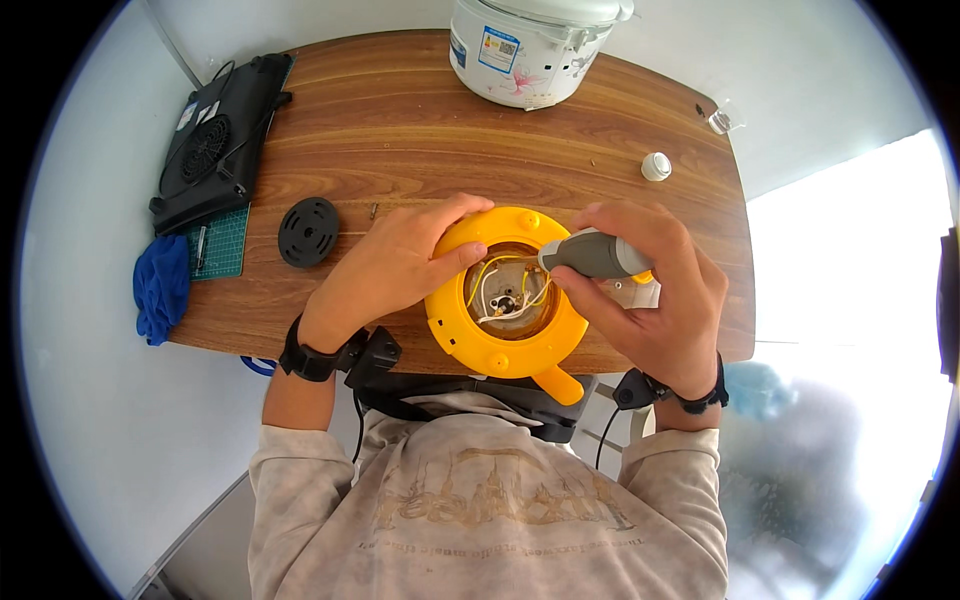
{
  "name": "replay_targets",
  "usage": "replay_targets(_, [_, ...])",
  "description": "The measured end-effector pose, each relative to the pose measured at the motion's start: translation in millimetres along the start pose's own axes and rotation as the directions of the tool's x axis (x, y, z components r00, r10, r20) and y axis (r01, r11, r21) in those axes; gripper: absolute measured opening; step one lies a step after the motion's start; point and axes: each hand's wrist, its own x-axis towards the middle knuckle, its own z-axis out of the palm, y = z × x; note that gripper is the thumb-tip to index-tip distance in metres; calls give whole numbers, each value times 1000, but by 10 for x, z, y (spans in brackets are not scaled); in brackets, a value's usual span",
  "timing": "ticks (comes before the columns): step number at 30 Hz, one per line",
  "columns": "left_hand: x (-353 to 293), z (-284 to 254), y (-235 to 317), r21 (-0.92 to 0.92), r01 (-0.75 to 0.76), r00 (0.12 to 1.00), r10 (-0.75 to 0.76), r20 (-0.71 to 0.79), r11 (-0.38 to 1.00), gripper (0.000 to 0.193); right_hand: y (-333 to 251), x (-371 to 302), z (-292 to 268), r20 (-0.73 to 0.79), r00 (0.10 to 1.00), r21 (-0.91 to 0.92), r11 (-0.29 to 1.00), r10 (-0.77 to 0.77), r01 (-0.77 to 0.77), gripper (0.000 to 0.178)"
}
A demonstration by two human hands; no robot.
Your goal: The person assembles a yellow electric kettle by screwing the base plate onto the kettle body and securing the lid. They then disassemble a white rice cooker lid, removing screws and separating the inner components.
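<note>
A round yellow appliance housing (560, 332) with a short handle (560, 387) lies at the table's near edge, its underside up. Inside its opening, yellow and white wires (496, 317) run around metal terminals. My left hand (395, 258) grips the housing's upper left rim, thumb at the inner edge and fingers along the outside. In my right hand (668, 295), closed around it, is a grey screwdriver with a thick handle (600, 256). It tilts leftward over the opening; I cannot tell whether its tip touches a screw.
A black slotted disc (308, 232) lies left of my hand, near a small screw (374, 210). Farther left are a black cooling stand (215, 140), a green cutting mat (228, 245) and blue cloth (160, 290). A white rice cooker (530, 60) and white cap (656, 166) stand beyond.
</note>
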Motion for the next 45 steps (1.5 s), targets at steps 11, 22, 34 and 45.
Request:
replay_targets(11, [-1, 10, -12, -11, 5, 1000, -5, -2, 1000, 44, 15, -25, 0, -20, 1000, 5, 1000, -13, 13, 39])
replay_targets(22, [6, 2, -5, -21, 9, 1000, -8, 10, 1000, 44, -6, -76, -49, -5, 1000, 108, 994, 25, -24, 40])
replay_targets(34, [8, 8, 4, -52, 13, 1000, -13, 6, 999, 44, 17, -68, -2, 86, 996, 185, 983, -14, -2, 43])
replay_targets(45, [9, -6, 26, -43, 38, 999, -37, 32, 998, 45, 0, -79, 53, 76, 991, 90, 989, 113, -120, 44])
